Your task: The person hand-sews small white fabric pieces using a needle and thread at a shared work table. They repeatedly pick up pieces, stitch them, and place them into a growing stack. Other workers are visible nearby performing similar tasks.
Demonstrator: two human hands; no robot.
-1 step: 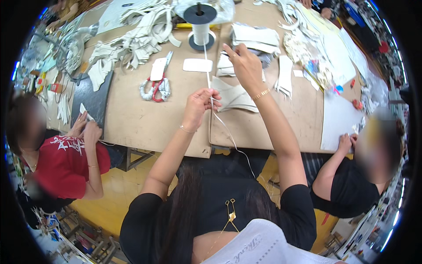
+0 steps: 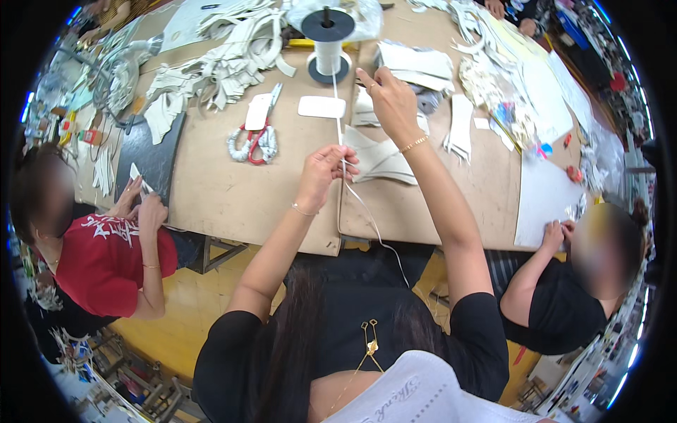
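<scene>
My left hand (image 2: pixel 327 170) is closed in a pinch on a narrow white tape (image 2: pixel 339 123). This tape runs down from a spool (image 2: pixel 328 53) with black flanges that stands upright at the far middle of the table. Below my fingers the loose end hangs over the near table edge toward my lap. My right hand (image 2: pixel 395 102) is raised to the right of the tape, forefinger stretched out and other fingers partly bent; nothing shows in it. Beneath and beside it lie stacks of pale cut pieces (image 2: pixel 416 63) and a fanned pile (image 2: pixel 381 158).
Red-handled scissors (image 2: pixel 257 141) with wrapped grips lie left of a white card (image 2: pixel 321 107). Heaped pale strips (image 2: pixel 233 77) cover the far left. A person in red (image 2: pixel 106 261) works at the left, another in black (image 2: pixel 557 303) at the right.
The view has shifted slightly, so the table and its things sit a little farther right. Both hands keep nearly the same pose, the left still on the tape.
</scene>
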